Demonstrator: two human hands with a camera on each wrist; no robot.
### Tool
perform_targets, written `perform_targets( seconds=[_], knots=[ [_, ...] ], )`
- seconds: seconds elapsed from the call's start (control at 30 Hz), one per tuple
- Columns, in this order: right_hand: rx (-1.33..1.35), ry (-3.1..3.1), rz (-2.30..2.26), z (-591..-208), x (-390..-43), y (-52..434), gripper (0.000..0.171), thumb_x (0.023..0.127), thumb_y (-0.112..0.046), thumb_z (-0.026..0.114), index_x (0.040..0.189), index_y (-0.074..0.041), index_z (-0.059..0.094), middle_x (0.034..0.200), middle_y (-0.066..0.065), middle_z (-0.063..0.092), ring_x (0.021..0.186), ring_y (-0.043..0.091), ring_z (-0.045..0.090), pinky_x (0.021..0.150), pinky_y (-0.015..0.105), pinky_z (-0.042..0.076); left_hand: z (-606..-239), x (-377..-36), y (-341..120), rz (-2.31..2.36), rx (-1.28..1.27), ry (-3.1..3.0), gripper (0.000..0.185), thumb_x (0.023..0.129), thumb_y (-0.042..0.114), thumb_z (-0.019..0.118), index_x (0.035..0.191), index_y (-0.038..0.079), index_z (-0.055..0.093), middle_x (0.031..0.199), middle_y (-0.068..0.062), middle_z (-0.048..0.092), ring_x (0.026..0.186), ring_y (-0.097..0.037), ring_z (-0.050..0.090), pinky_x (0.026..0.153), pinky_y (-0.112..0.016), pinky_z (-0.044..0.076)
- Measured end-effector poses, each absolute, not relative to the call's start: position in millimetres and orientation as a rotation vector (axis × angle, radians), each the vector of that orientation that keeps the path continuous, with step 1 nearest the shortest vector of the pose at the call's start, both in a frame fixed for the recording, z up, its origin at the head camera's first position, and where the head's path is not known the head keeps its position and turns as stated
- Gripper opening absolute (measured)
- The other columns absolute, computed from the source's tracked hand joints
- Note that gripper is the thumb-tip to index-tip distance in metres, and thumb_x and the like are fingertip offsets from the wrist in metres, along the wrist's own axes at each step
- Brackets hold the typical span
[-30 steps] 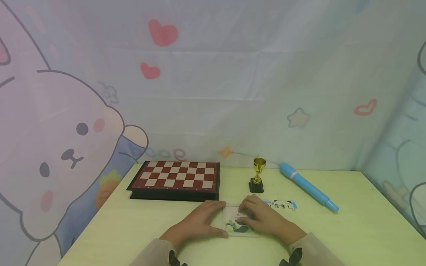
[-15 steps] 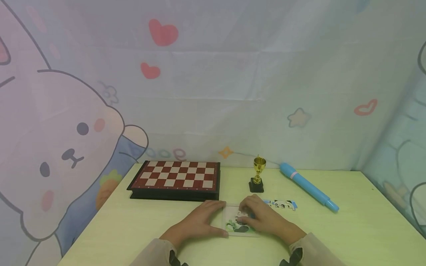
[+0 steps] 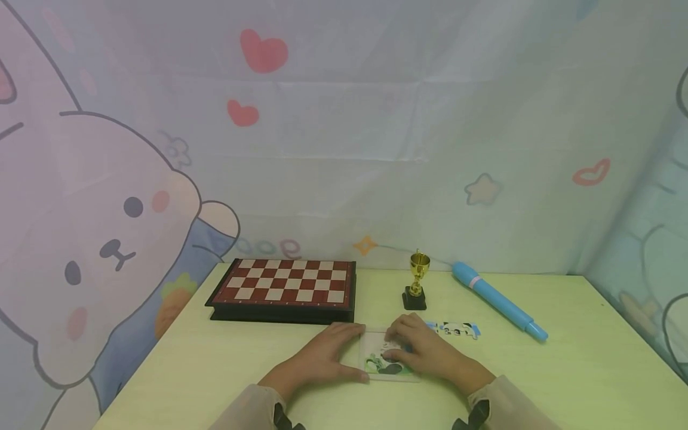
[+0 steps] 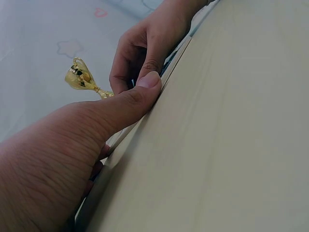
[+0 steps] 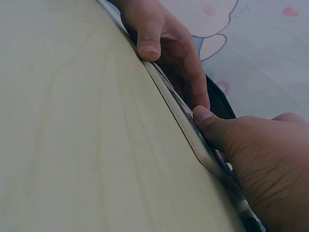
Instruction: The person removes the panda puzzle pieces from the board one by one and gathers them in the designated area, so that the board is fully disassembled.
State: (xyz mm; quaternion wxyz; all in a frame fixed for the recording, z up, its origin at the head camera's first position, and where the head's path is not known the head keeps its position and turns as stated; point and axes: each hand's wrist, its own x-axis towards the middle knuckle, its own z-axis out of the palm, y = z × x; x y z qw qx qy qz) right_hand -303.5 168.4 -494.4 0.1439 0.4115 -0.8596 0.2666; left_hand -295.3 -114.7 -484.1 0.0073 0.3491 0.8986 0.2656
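Observation:
A shallow jigsaw tray with a pale rim [image 3: 389, 378] lies flat on the table, green and panda-patterned pieces [image 3: 375, 363] showing inside. My left hand [image 3: 325, 356] holds its left side, thumb by the near corner and fingers by the far one. Over the tray's right part, my right hand [image 3: 424, 347] bends its fingers and thumb around a jigsaw piece, mostly hidden beneath them. Just beyond that hand lie joined blue-and-white panda pieces [image 3: 461, 329]. From the left wrist view, the left thumb [image 4: 145, 87] rests against the tray's near edge.
A red-and-white chessboard box [image 3: 285, 292] sits at the back left. Behind the tray stands a small gold trophy [image 3: 415, 280] on a black base. At the back right lies a blue pen-shaped object [image 3: 497, 301]. A printed cloth [image 3: 344, 119] hangs behind the table.
Both hands keep nearly the same place on the tray. The right fingers shift only slightly over the pieces; everything else on the table looks unmoved.

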Motion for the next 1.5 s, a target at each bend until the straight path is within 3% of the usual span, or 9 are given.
perform_targets(
  seconds=[0.4,0.7,1.0,1.3,1.5],
  knots=[
    [1.179,-2.472,0.901,-494.6,-302.7,169.7,0.031,0.090,-0.038,0.075,0.112,-0.022,0.060,0.108,-0.010,0.058,0.097,0.009,0.049,0.082,0.030,0.051,-485.2,-296.0,-115.2,0.833,1.109,2.805,0.099,0.076,0.076,0.069,0.153,0.021,0.043,0.154,0.005,0.044,0.142,-0.020,0.039,0.115,-0.050,0.036],
    [1.229,-2.418,0.926,-493.4,-305.0,171.5,0.032,0.090,-0.036,0.075,0.118,-0.021,0.069,0.108,-0.013,0.063,0.097,0.010,0.050,0.078,0.028,0.050,-486.4,-296.9,-115.2,0.827,1.096,2.810,0.099,0.075,0.078,0.068,0.153,0.023,0.043,0.154,0.007,0.043,0.142,-0.019,0.039,0.115,-0.050,0.036],
    [1.303,-2.351,0.945,-495.1,-307.6,170.6,0.031,0.090,-0.030,0.076,0.117,-0.016,0.069,0.107,-0.011,0.064,0.083,0.006,0.055,0.072,0.022,0.052,-485.5,-295.8,-114.6,0.822,1.097,2.811,0.099,0.076,0.077,0.068,0.153,0.021,0.043,0.154,0.005,0.044,0.141,-0.020,0.039,0.115,-0.051,0.036],
    [1.325,-2.325,0.992,-494.2,-307.3,170.1,0.031,0.089,-0.026,0.078,0.115,-0.015,0.068,0.091,-0.012,0.058,0.072,0.003,0.051,0.061,0.018,0.048,-482.9,-294.4,-114.0,0.814,1.093,2.814,0.099,0.076,0.076,0.069,0.153,0.020,0.043,0.154,0.004,0.044,0.142,-0.021,0.039,0.115,-0.050,0.036],
    [1.255,-2.407,1.081,-491.9,-304.4,169.7,0.031,0.089,-0.030,0.077,0.114,-0.017,0.064,0.089,-0.017,0.060,0.074,0.001,0.055,0.063,0.021,0.052,-483.3,-295.0,-114.4,0.821,1.113,2.812,0.099,0.076,0.075,0.069,0.153,0.019,0.043,0.154,0.003,0.044,0.142,-0.021,0.039,0.115,-0.051,0.036]
  ],
)
